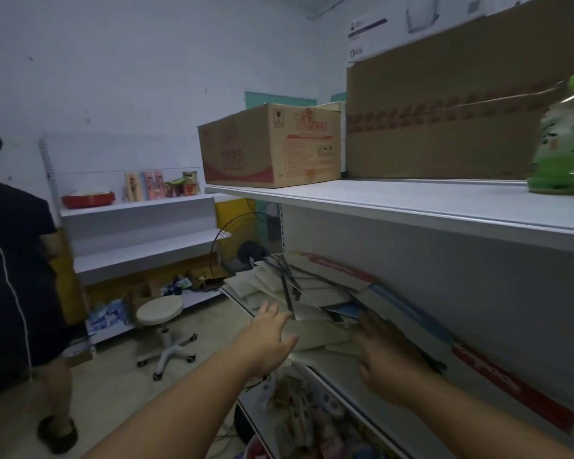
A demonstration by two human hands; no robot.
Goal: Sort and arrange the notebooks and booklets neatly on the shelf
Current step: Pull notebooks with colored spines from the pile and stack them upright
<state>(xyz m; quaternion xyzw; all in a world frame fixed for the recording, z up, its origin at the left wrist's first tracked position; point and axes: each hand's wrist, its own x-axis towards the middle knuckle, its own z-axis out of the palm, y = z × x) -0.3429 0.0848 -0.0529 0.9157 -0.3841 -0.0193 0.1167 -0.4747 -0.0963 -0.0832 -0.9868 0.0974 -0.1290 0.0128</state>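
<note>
A loose, untidy heap of notebooks and booklets (315,293) lies on the middle shelf (242,304), cream, white and blue covers overlapping at odd angles, some with dark spines. My left hand (269,336) reaches over the heap's near edge with fingers stretched out flat, holding nothing. My right hand (385,362) hovers at the right part of the heap, fingers spread over blue-edged booklets (408,313) that lean against the shelf's back panel. Whether either hand touches the paper is blurred.
The upper shelf (411,207) carries a cardboard box (269,147), a big flat carton (451,104) and a green bottle (564,137). Packets (299,402) fill the lower shelf. A round stool (161,323) and a fan (242,250) stand on the floor; a person (10,276) stands at left.
</note>
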